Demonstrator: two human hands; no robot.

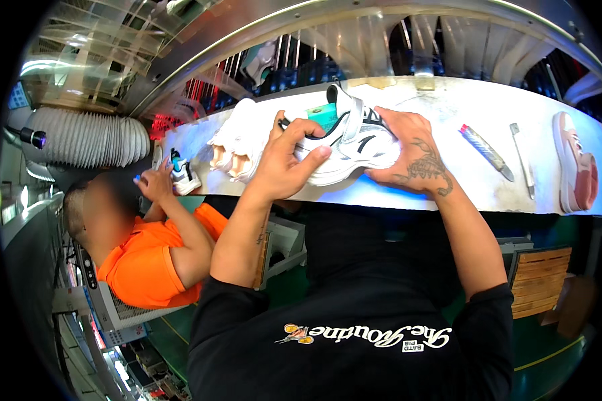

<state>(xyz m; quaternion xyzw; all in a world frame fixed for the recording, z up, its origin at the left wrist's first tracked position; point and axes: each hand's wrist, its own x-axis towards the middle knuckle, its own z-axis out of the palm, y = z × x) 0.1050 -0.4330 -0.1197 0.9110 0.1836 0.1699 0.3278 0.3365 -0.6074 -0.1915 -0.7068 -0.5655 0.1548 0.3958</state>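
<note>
Left hand: your left hand (289, 155) sits on the near-left end of the white sneaker (349, 146), fingers curled over its toe and the thumb stretched across the side, so it has a firm grip on the shoe.
Right hand: your right hand (408, 150) lies flat and spread over the right end of the same sneaker, palm pressing down on it, fingers wrapped round the heel side rather than pinched shut.
Sneaker: the white sneaker with black side stripes and a strap rests on the white conveyor belt (461, 180), at its middle and straight ahead of you, held between both hands; a teal insert (323, 115) shows at its far-left edge.
Left of it: a pair of plain white shoes (237, 142) lies on the belt just beside your left hand, soles toward you.
Co-worker: further left a person in an orange shirt (147, 264) has a hand (155, 182) on a small white and black shoe (182, 174) at the belt's left end.
Right of it: a silver pen-like tool (486, 152) and a thin metal tool (522, 159) lie on the belt, well apart from your right hand.
Far right: a pink shoe (575, 167) lies on its side near the right end of the belt.
Behind: a curved metal rail (354, 27) runs along the far side.
</note>
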